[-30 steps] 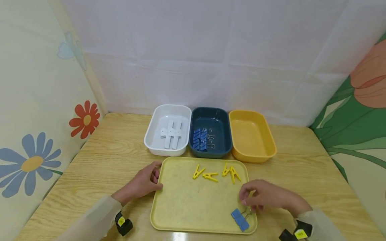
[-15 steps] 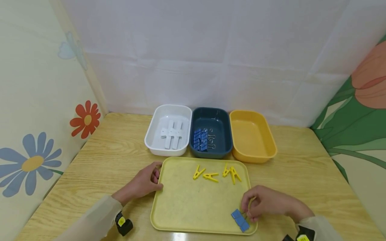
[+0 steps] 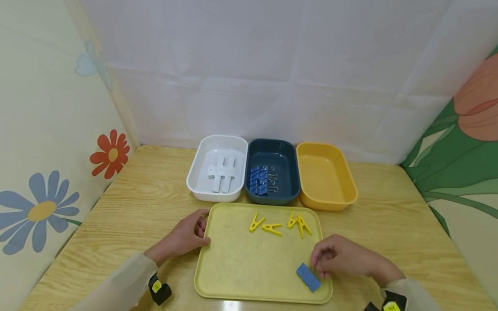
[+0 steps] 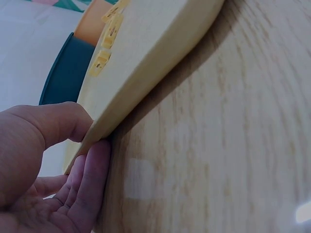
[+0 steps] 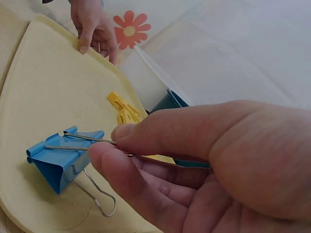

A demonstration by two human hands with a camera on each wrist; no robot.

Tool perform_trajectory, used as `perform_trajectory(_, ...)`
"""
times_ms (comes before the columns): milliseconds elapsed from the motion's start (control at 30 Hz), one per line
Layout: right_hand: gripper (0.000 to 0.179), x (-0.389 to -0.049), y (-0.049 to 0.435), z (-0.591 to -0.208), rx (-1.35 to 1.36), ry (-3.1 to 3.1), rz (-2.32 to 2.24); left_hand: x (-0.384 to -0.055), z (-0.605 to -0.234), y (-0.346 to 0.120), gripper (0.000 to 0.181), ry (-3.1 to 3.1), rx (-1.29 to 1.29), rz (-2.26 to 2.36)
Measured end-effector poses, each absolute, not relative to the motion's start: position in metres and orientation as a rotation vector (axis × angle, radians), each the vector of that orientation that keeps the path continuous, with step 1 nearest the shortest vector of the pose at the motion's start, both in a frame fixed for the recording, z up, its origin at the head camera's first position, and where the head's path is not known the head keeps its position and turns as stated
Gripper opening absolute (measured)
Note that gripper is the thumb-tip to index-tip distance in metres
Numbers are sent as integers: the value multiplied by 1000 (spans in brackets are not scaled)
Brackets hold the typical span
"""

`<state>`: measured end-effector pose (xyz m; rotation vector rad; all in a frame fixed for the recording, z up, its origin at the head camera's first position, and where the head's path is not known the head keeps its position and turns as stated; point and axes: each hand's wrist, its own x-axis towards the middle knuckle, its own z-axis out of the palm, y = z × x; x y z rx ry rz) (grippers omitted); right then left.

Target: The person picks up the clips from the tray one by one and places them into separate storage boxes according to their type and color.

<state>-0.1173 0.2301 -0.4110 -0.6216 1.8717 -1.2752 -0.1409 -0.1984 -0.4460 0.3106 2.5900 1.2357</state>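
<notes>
A blue binder clip point(image 3: 308, 277) is at the near right corner of the yellow tray point(image 3: 249, 268). My right hand point(image 3: 342, 259) pinches one of its wire handles between thumb and fingertips, as the right wrist view shows; the other handle point(image 5: 102, 200) hangs below the clip's blue body point(image 5: 65, 155). My left hand point(image 3: 184, 235) holds the tray's left edge, thumb on the rim and fingers against its underside in the left wrist view. Several yellow clothespins point(image 3: 271, 228) lie near the tray's far edge.
Behind the tray stand three bins in a row. The white bin point(image 3: 196, 172) holds white clips, and the dark blue bin point(image 3: 285, 157) holds several blue binder clips. At the right is a yellow bin point(image 3: 324, 172). A white cloth point(image 3: 256, 77) hangs behind them.
My right hand has come down to the binder clip and taken its wire handle. The clip has turned and shifted slightly away from the near edge. The left hand stays put.
</notes>
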Motion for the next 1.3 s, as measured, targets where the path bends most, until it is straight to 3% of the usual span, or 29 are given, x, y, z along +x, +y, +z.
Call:
perform_trajectory(467, 14, -126, 225, -404, -639, 1977, -1347, -140, -444, -198, 69, 2588, 293, 1240)
perform_trajectory(1300, 26, -154, 208, -381, -393, 2235, -1608, -141, -447, -198, 69, 2588, 280, 1238)
